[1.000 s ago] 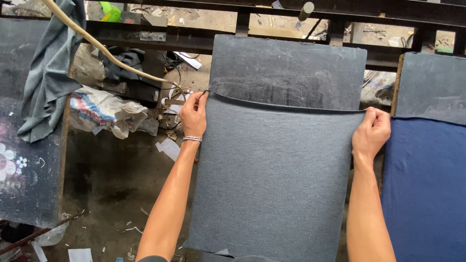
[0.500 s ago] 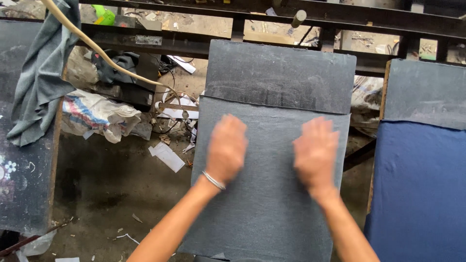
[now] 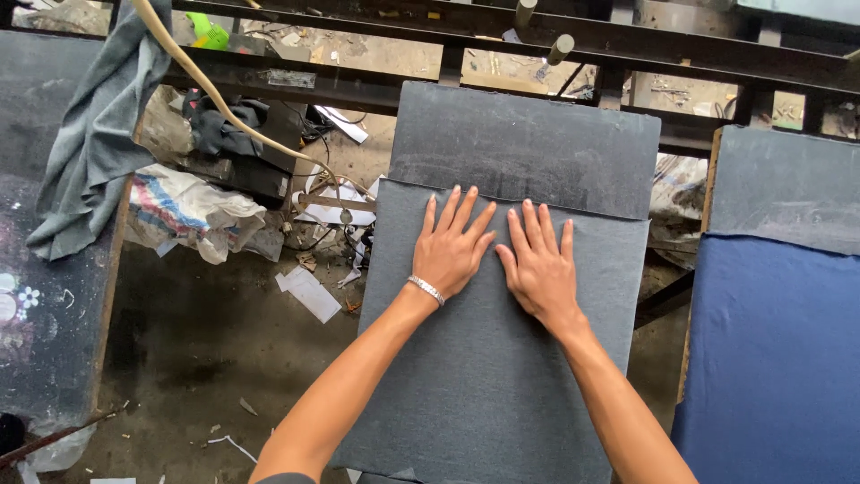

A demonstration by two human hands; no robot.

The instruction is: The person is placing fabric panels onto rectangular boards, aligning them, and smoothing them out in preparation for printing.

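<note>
Your left hand (image 3: 455, 246) and right hand (image 3: 540, 267) lie flat, palms down and side by side, on a sheet of grey fabric (image 3: 488, 376) spread over a dark grey board (image 3: 528, 143). The fingers of both hands are stretched out and slightly spread, gripping nothing; the fingertips point toward the far edge of the board and stop just short of the fabric's upper hem. The fabric covers the near part of the board from its left edge to its right edge and leaves a bare band along the far edge. A thin bracelet (image 3: 427, 289) circles your left wrist.

To the right, just beside this board, a second board (image 3: 788, 184) carries blue fabric (image 3: 770, 358) over its near part. To the left, a grey cloth (image 3: 94, 134) hangs over the edge of a dark table (image 3: 45, 296). Between that table and your board, a pale hose (image 3: 210, 94) curves above a dirt floor (image 3: 197, 350) strewn with paper scraps and a striped sack (image 3: 193, 211). A black metal frame (image 3: 502, 40) runs across beyond the far edge of the boards.
</note>
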